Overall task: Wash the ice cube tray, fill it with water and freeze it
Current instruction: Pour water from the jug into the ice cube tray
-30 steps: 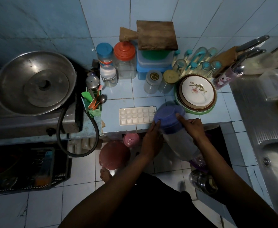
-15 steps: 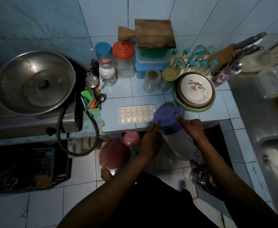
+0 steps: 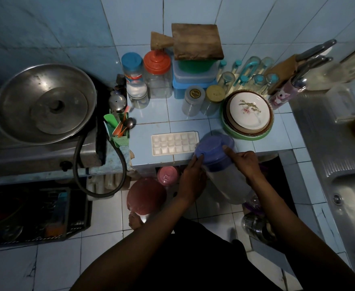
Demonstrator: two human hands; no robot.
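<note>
A white ice cube tray (image 3: 175, 143) lies flat on the blue tiled counter (image 3: 155, 114), near its front edge. Just right of it I hold a clear plastic pitcher (image 3: 229, 183) with a blue lid (image 3: 214, 150), tilted with its top toward the tray. My left hand (image 3: 193, 175) grips the pitcher's left side just below the lid. My right hand (image 3: 243, 162) holds the lid's right edge, one finger lying on top of it. The pitcher's lower body is partly hidden between my arms.
Jars (image 3: 157, 74), stacked containers under a wooden board (image 3: 195, 42), glasses and a stack of plates (image 3: 249, 113) crowd the counter's back. A utensil holder (image 3: 119, 128) and a stove with a metal lid (image 3: 44, 103) stand left. The steel sink (image 3: 352, 198) is right.
Almost nothing: both hands keep their hold on the pitcher beside the tray, and the view has shifted only slightly.
</note>
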